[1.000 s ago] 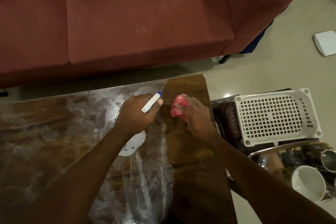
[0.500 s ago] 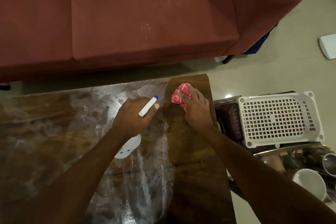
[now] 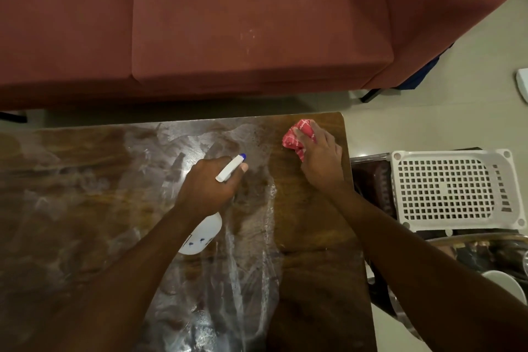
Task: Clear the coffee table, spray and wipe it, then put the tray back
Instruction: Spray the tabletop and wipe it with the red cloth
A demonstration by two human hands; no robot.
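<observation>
The dark wooden coffee table (image 3: 314, 266) fills the lower half of the view, its left and middle smeared with whitish wet streaks. My left hand (image 3: 208, 188) grips a white spray bottle (image 3: 204, 233) with a blue-tipped nozzle, held over the table's middle. My right hand (image 3: 321, 161) presses a crumpled red patterned cloth (image 3: 294, 136) onto the table near its far right corner. A metal tray (image 3: 471, 240) with cups on it lies on the floor at the lower right, partly cut off by the frame.
A red sofa (image 3: 228, 23) runs along the far side of the table. On the floor to the right stands a white perforated plastic basket (image 3: 454, 188) above a white cup (image 3: 503, 284). A white object (image 3: 523, 86) lies at the right edge.
My right hand has slid the red cloth away from me toward the far right corner of the table. The left hand with the spray bottle has stayed about where it was.
</observation>
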